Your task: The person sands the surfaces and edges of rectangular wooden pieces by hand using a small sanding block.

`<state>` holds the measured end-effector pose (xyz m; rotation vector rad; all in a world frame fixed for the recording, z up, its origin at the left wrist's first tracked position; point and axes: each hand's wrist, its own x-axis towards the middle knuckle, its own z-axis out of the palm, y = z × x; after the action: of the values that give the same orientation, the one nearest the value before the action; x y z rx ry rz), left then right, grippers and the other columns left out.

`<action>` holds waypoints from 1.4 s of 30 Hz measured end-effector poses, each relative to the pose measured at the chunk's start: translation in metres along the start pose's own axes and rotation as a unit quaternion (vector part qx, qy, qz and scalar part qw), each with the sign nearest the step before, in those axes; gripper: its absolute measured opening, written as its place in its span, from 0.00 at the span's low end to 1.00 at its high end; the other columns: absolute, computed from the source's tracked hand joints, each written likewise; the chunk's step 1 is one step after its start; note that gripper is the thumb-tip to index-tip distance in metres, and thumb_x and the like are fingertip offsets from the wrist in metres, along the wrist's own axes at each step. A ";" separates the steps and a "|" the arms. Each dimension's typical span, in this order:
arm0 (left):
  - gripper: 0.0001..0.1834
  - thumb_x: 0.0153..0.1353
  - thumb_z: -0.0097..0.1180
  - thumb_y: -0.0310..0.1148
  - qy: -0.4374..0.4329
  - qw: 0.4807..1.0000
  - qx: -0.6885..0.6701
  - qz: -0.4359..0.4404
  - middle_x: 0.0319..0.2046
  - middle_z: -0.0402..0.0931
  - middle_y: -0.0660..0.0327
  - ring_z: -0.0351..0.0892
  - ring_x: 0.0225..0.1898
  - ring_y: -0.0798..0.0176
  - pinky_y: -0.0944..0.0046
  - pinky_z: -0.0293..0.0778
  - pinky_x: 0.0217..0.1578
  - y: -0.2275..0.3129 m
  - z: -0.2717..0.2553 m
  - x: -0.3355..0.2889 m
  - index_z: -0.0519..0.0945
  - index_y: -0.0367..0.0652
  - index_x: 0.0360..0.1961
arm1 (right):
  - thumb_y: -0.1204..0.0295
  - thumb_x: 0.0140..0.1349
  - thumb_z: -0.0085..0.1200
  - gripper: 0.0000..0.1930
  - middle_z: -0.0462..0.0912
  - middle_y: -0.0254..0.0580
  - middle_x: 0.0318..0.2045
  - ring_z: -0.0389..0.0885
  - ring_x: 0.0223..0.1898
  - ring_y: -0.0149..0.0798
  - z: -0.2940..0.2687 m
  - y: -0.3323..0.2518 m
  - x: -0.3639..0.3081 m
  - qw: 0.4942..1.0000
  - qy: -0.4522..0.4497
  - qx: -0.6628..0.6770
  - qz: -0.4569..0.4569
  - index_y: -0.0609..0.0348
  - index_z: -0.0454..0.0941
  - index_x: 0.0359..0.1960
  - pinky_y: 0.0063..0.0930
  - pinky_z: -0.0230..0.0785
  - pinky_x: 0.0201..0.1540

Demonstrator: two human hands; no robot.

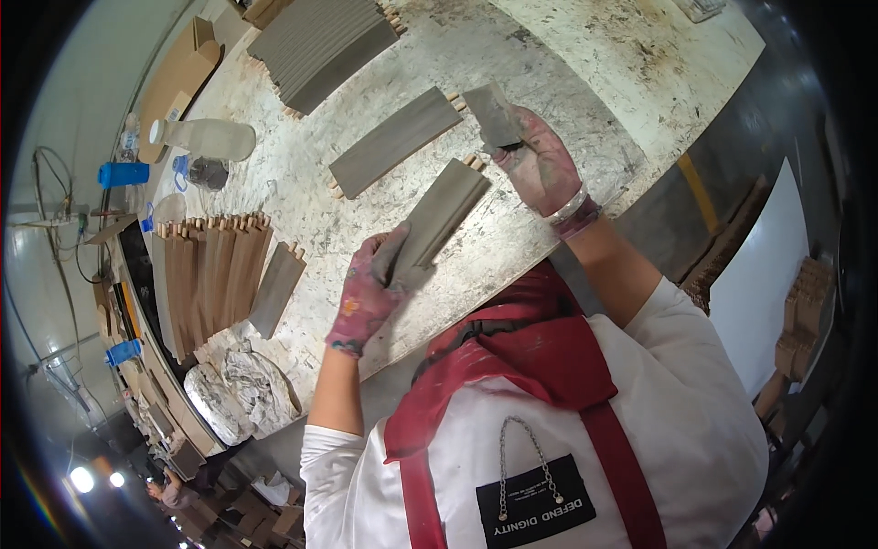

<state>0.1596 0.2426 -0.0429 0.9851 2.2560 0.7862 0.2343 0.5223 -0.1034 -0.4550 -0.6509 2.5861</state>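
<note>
My left hand [368, 291], in a stained pink work glove, is closed round the lower end of a grey wooden slat [441, 212]. Short dowel pegs stick out of the slat's far end, and it is tilted above the table. My right hand [546, 169], gloved the same way, pinches a small grey piece like a folded sheet of sandpaper [492, 117], held apart from the slat. Beyond both hands, a second grey slat [398, 142] with pegs at its ends lies flat on the table.
The pale, stained worktable [311, 206] carries a stack of slats [325, 50] at the back and a row of pegged slats [206, 284] at the left. One slat [277, 288] lies beside that row. A cloudy bottle [210, 139] and crumpled plastic bags [242, 393] are also there.
</note>
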 end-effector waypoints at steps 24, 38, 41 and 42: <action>0.20 0.72 0.50 0.38 -0.045 0.950 -0.279 -0.130 0.42 0.81 0.67 0.76 0.40 0.68 0.67 0.74 0.44 -0.067 -0.066 -0.041 0.76 0.38 0.59 | 0.65 0.74 0.45 0.16 0.78 0.39 0.48 0.76 0.46 0.31 0.040 0.013 0.031 0.995 -0.010 -0.102 0.007 0.58 0.72 0.57 0.25 0.74 0.47; 0.40 0.48 0.71 0.39 0.216 0.968 0.121 -0.032 0.54 0.71 0.50 0.72 0.54 0.45 0.50 0.69 0.57 -0.047 -0.023 -0.058 0.71 0.48 0.64 | 0.66 0.74 0.43 0.18 0.79 0.47 0.52 0.76 0.41 0.32 0.035 0.008 0.007 0.980 -0.112 -0.143 0.076 0.61 0.70 0.61 0.24 0.69 0.39; 0.38 0.47 0.70 0.34 0.297 0.931 0.211 -0.020 0.53 0.73 0.49 0.73 0.54 0.45 0.50 0.71 0.55 -0.098 -0.076 -0.105 0.72 0.44 0.62 | 0.64 0.74 0.44 0.19 0.79 0.46 0.53 0.76 0.44 0.34 0.032 -0.003 0.005 0.985 -0.094 -0.107 0.095 0.61 0.70 0.60 0.26 0.70 0.41; 0.38 0.48 0.71 0.34 0.279 0.925 0.251 -0.067 0.56 0.71 0.48 0.71 0.57 0.45 0.50 0.69 0.59 -0.105 -0.090 -0.120 0.72 0.45 0.63 | 0.64 0.74 0.43 0.19 0.78 0.46 0.53 0.77 0.48 0.36 0.023 -0.005 0.008 0.986 -0.102 -0.081 0.108 0.61 0.70 0.60 0.27 0.71 0.42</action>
<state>0.1203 0.0647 -0.0253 0.8782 3.0890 0.4679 0.2201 0.5216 -0.0834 -0.3282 -0.9351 2.8228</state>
